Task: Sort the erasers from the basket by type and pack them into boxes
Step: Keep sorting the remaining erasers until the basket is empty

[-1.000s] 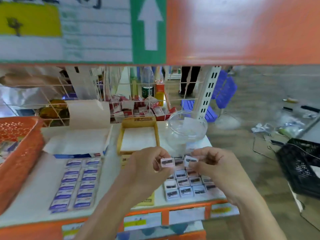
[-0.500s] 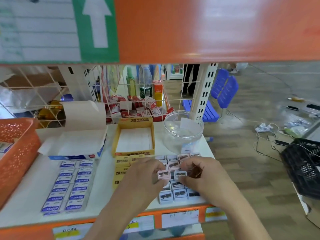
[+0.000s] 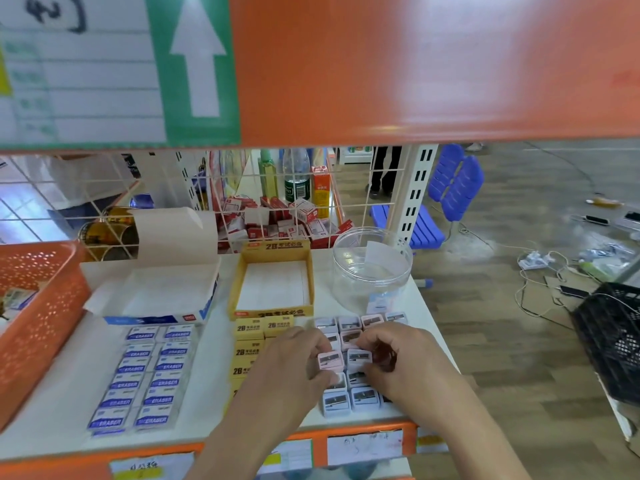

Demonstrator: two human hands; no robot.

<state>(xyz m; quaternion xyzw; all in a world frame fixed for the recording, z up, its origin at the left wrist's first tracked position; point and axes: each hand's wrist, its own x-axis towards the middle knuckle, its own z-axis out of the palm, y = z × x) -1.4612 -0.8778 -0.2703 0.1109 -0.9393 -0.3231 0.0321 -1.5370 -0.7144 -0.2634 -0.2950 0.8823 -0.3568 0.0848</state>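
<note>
The left hand point(image 3: 287, 372) is pinching a pink eraser point(image 3: 330, 361) and the right hand point(image 3: 405, 362) is pinching a pale blue eraser point(image 3: 359, 356) just beside it, both over the rows of small erasers point(image 3: 349, 323) lying on the white shelf point(image 3: 69, 403), near the clear jar point(image 3: 372, 268).

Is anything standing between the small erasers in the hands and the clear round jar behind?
Nothing tall. The left hand pinches a small pink eraser, the right hand a white eraser. Toward the clear round plastic jar only flat rows of pastel erasers lie; the jar looks open.
</note>
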